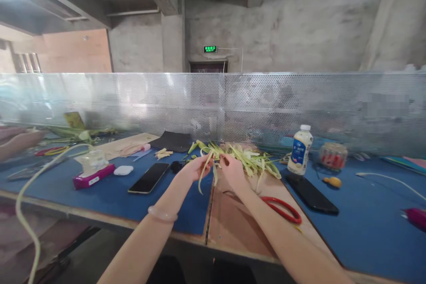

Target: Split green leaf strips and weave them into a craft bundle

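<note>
My left hand (199, 167), with a pale bracelet (162, 214) on the wrist, is closed around a thin pale-green leaf strip (200, 183) that hangs below the fingers. Just to its right, my right hand (231, 171) is closed in a pinch close to the strips; what sits between its fingertips is too small to make out. Behind and right of both hands lies a loose heap of green and whitish leaf strips (255, 162) on a brown board (229, 222). Red-handled scissors (282, 209) rest partly beneath my right forearm.
Left on the blue tabletop (186, 213) are a phone (149, 178), a white earbud case (123, 170) and a magenta box (93, 176). At right stand a bottle (299, 151), a jar (333, 156) and a black phone (313, 194). Another person's hand (20, 142) is far left. A perforated metal screen (159, 102) runs behind.
</note>
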Available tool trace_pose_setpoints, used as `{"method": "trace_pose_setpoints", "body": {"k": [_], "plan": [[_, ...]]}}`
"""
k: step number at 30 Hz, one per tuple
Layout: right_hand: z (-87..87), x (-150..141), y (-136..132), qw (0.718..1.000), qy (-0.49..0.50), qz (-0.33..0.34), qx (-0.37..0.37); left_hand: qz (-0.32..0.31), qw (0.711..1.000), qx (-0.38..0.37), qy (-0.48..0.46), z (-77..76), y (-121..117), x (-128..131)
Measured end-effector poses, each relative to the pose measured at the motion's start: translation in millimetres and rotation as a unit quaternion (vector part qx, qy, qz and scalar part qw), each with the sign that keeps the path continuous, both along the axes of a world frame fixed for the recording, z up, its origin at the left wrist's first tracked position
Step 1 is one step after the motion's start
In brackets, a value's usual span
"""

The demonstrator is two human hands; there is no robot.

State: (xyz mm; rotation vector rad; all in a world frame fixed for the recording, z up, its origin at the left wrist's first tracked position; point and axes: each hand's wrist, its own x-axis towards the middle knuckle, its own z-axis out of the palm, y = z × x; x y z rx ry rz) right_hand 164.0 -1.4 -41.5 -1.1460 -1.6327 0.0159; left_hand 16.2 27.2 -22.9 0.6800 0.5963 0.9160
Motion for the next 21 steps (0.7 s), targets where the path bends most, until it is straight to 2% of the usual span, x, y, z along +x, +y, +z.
{"method": "trace_pose_setpoints", "body": {"k": [11, 17, 21], "plan": [[0.2, -5.7, 0.8, 0.991, 0.02, 0.125, -0.036, 0.02, 1.0, 0.023, 0.0, -0.6, -0.6, 1.9], [-0.6, -1.9, 4.4, 0.99, 0.047, 0.128, -0.044, 0.048, 0.998, 0.049, 0.01, -3.0, 3.3, 1.0], [2.6, -4.5, -3.3, 0.987, 0.048, 0.143, -0.056, 0.079, 0.994, 0.073, 0.02, -5.9, 8.2, -0.1]]}}
